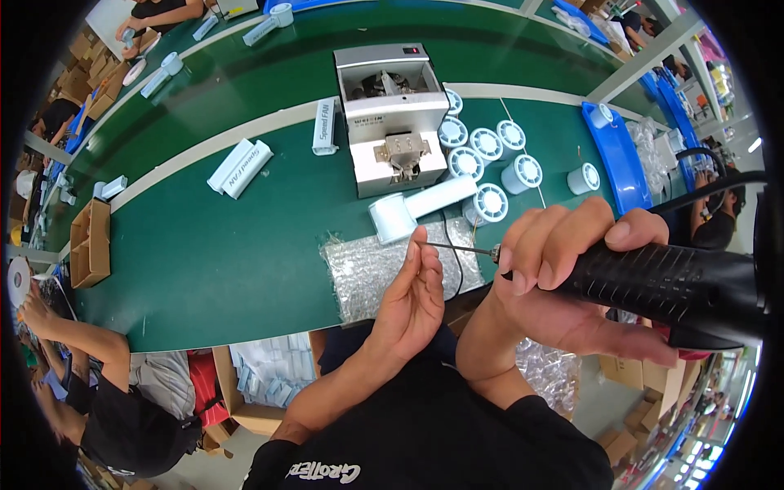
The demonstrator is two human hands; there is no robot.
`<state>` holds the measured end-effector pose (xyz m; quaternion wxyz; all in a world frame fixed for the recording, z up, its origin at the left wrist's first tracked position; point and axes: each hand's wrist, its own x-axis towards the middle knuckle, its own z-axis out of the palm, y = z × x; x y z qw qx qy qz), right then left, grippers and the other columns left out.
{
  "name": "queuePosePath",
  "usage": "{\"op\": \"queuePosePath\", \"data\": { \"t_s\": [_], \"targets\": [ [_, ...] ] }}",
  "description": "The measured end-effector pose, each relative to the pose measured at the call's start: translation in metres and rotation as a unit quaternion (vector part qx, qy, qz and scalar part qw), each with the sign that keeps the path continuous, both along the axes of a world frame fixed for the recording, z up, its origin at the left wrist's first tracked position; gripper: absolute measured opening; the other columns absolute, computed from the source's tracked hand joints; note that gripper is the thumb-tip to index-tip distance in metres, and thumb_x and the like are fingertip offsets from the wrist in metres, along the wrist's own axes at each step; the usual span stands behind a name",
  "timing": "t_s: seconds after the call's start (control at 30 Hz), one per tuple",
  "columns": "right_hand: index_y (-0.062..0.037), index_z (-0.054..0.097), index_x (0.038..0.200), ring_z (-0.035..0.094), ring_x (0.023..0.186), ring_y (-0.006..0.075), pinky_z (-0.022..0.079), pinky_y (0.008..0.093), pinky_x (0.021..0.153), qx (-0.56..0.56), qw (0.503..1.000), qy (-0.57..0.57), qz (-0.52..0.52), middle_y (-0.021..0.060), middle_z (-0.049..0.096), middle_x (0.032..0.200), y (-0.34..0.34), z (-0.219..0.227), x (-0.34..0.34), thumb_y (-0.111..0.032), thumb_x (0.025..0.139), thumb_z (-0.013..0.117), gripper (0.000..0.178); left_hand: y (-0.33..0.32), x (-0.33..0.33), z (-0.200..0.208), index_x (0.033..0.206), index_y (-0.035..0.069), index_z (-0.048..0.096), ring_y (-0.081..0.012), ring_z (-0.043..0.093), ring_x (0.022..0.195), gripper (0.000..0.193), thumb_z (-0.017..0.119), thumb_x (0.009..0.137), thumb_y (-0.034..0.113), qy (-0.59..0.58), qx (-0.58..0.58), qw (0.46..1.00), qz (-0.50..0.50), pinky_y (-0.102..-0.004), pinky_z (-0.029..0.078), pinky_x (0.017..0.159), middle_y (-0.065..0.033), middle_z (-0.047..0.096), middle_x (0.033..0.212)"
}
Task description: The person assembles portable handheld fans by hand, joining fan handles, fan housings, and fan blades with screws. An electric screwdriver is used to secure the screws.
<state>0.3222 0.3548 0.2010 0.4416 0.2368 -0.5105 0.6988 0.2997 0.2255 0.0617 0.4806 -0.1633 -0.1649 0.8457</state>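
Note:
My right hand is wrapped round a black electric screwdriver, held level above the table's front edge. Its thin bit points left to the fingertips of my left hand. There thumb and forefinger are pinched together at the bit's tip; whatever sits between them is too small to make out. Just beyond lies a pale blue fan handle with a round cup-shaped head, resting partly on a sheet of bubble wrap.
A silver screw feeder stands behind. To its right are several round fan housings; a blue tray lies farther right. Loose handle shells rest at left. A dark cable crosses the wrap. A co-worker's arm is at left.

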Motion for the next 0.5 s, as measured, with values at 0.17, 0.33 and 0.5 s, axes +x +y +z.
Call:
{"op": "queuePosePath", "data": {
  "t_s": [0.17, 0.33, 0.5],
  "targets": [
    [-0.0017, 0.042, 0.125, 0.056, 0.057, 0.0219, 0.05, 0.0372, 0.052, 0.05, 0.999, 0.017, 0.007, 0.0121, 0.054, 0.08, 0.005, -0.006, -0.004, -0.087, 0.086, 0.053, 0.095, -0.014, 0.003, 0.012, 0.136, 0.002, 0.06, -0.0171, 0.073, 0.099, 0.03, 0.055, 0.109, 0.012, 0.307, -0.168, 0.936, -0.041, -0.0258, 0.061, 0.083, -0.0084, 0.073, 0.105],
    [-0.0011, 0.045, 0.127, 0.055, 0.055, 0.0204, 0.049, 0.0353, 0.051, 0.041, 0.999, -0.002, -0.016, 0.0104, 0.054, 0.079, 0.017, 0.003, 0.008, -0.088, 0.086, 0.052, 0.097, -0.033, -0.032, -0.004, 0.137, 0.001, 0.063, -0.0201, 0.066, 0.088, 0.049, 0.077, 0.09, 0.006, 0.717, -0.565, 0.321, 0.252, -0.0291, 0.052, 0.073, -0.0127, 0.067, 0.105],
    [-0.0011, 0.048, 0.126, 0.057, 0.056, 0.0194, 0.05, 0.0351, 0.051, 0.006, 0.999, -0.015, 0.034, 0.0088, 0.053, 0.077, 0.021, -0.006, 0.005, -0.091, 0.086, 0.046, 0.099, -0.038, -0.05, 0.009, 0.138, -0.001, 0.059, -0.0324, 0.059, 0.11, 0.058, 0.083, 0.086, 0.01, 0.786, -0.592, 0.077, 0.164, -0.0407, 0.052, 0.087, -0.0178, 0.045, 0.141]
  ]
}}
